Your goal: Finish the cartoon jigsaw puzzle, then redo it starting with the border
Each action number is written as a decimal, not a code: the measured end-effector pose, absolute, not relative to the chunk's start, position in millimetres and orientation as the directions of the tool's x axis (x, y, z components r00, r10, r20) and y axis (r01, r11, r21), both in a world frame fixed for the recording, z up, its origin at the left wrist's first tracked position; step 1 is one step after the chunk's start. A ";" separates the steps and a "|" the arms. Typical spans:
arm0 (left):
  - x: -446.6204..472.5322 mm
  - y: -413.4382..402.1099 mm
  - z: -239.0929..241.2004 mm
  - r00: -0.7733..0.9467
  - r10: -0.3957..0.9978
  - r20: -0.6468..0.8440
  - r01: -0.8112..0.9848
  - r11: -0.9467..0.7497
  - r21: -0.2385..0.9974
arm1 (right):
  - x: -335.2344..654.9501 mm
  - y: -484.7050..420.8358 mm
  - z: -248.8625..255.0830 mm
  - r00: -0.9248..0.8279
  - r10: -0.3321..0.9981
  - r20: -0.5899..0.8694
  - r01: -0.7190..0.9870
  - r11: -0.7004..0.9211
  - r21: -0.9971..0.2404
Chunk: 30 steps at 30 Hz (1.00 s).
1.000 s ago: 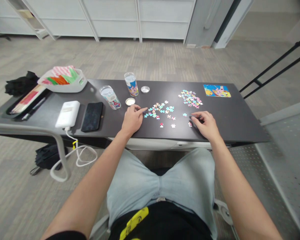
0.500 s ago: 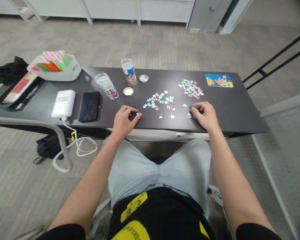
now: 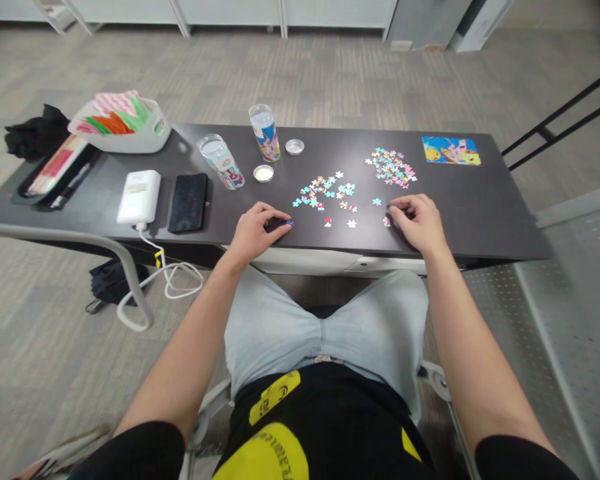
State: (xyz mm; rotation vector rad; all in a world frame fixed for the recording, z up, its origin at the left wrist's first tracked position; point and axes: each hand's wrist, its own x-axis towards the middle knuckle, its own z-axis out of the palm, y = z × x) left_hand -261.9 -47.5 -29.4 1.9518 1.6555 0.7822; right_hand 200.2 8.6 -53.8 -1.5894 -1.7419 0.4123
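One small puzzle piece (image 3: 290,223), blue-red, lies on the black table (image 3: 485,213) near its front edge, right at the fingertips of the left hand (image 3: 257,233). Left hand is palm down, fingers curled, thumb and forefinger closing toward the piece; whether it is actually pinched or only touched, cannot tell. Right hand (image 3: 421,223) is palm down near the front edge, well apart from the left, fingers loosely bent with tips on the tabletop, nothing visibly gripped. A stray piece (image 3: 386,221) sits just beside its fingertips.

Between the hands, a few single pieces (image 3: 351,224) are scattered. Behind them is a loose cluster of pieces (image 3: 325,190), and further back right a denser pile (image 3: 391,167). A colourful picture card (image 3: 451,150) lies flat near the far right corner.

Left of the cluster: a small lid (image 3: 263,173), a second lid (image 3: 295,146), an upright printed cup (image 3: 265,132) and a second clear cup (image 3: 223,162), tilted. Further left lie a black phone (image 3: 187,202) and a white power bank (image 3: 139,197), side by side, with a white cable (image 3: 173,277) hanging off the edge. A white basket (image 3: 157,130) and a black tray (image 3: 55,177) sit at the far left.
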 end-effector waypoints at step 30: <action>-170.8 -37.2 -20.4 0.120 0.988 0.100 0.756 -0.156 0.635 | 197.7 9.1 -55.3 -0.006 0.959 0.283 0.806 0.172 -0.566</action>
